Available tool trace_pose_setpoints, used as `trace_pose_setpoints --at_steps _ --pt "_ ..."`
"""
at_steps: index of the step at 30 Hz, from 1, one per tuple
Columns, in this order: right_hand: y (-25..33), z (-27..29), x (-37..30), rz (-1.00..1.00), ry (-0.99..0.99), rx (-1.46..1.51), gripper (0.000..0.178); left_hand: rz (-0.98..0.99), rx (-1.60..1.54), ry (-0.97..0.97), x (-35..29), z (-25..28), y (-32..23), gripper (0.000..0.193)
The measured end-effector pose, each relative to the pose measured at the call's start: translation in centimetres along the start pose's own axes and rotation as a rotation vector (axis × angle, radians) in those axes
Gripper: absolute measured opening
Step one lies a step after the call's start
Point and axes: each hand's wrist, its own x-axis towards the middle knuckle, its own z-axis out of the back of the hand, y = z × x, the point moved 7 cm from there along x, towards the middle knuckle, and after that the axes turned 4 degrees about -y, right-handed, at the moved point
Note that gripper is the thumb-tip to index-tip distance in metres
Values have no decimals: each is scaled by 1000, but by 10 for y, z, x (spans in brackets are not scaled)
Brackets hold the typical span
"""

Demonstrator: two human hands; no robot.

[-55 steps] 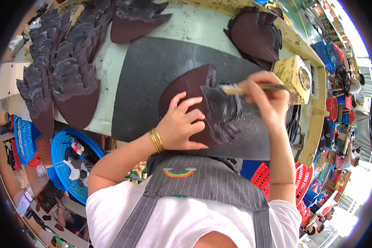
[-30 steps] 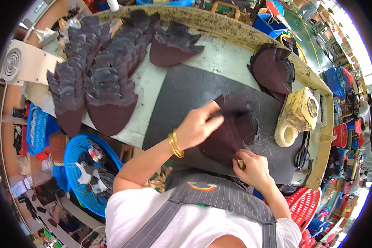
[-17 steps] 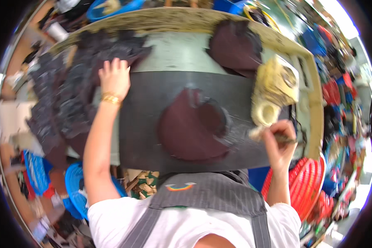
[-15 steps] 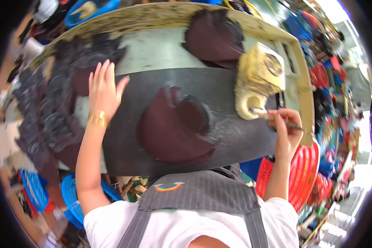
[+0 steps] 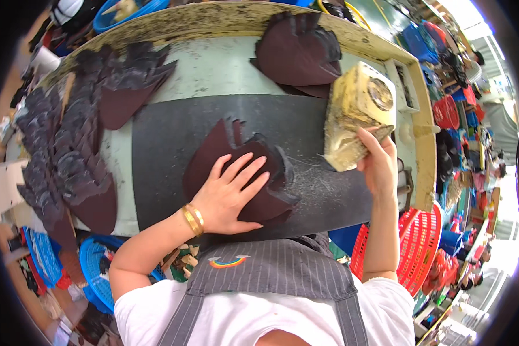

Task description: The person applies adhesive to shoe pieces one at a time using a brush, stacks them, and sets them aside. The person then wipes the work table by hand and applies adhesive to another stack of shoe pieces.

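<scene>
Moved since before, our left hand [image 5: 232, 195] now spread flat on dark maroon cut leather piece [image 5: 236, 173], frame centre on black mat [image 5: 167, 144], our right hand [image 5: 378, 164] curled beside yellowed glue-crusted can [image 5: 358, 112], upper right.

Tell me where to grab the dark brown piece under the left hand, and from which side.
Take the dark brown piece by its bare upper-left lobe, coming from the person's left. The left hand lies flat over its middle, and it lies flat on the dark mat, so likely pinch an edge.
</scene>
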Motion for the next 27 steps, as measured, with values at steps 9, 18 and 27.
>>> trace_pose_setpoints --at_steps 9,18,27 --pt "-10 -132 24 195 262 -499 18 -16 11 -87 -3 2 6 84" --pt "-22 -168 45 173 366 -523 26 -13 -19 -101 -10 4 11 77" --pt "-40 -145 51 3 559 -574 21 -66 -97 -160 -8 9 17 71"
